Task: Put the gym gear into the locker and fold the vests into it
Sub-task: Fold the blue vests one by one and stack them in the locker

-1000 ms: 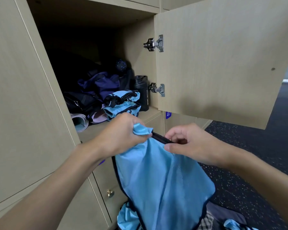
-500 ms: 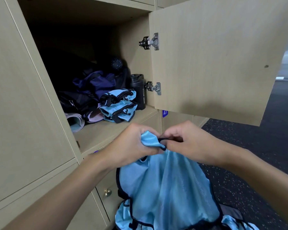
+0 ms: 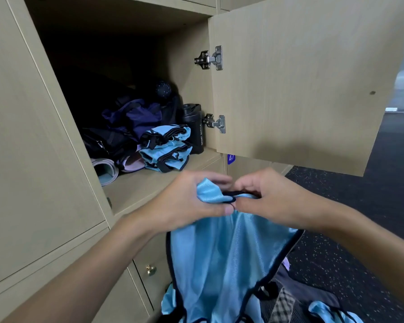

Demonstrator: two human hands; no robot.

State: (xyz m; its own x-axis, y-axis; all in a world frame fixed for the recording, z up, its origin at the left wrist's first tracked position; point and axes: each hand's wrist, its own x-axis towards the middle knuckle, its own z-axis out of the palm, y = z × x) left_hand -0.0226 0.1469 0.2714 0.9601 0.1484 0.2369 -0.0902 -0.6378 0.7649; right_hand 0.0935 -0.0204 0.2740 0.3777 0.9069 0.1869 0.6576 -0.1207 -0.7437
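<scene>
A light blue vest (image 3: 222, 259) with dark trim hangs in front of the open locker (image 3: 135, 185). My left hand (image 3: 187, 203) grips its top edge, and my right hand (image 3: 273, 201) pinches the dark trim right beside it, the two hands touching. Inside the locker lie two folded blue vests (image 3: 166, 148), a dark purple garment (image 3: 135, 117), a black bag (image 3: 107, 141), a rolled mat (image 3: 105, 170), a dark ball (image 3: 163, 89) and a black sport bottle (image 3: 193, 127).
The locker door (image 3: 301, 78) stands open to the right, above my right hand. Closed lockers (image 3: 33, 159) are to the left and below, one with a brass knob (image 3: 151, 269). More blue cloth (image 3: 331, 311) and a checked fabric (image 3: 282, 306) lie on the dark speckled floor (image 3: 359, 229).
My right hand moved left along the vest's top edge until it met my left hand. The vest bunched together and hangs narrower below them.
</scene>
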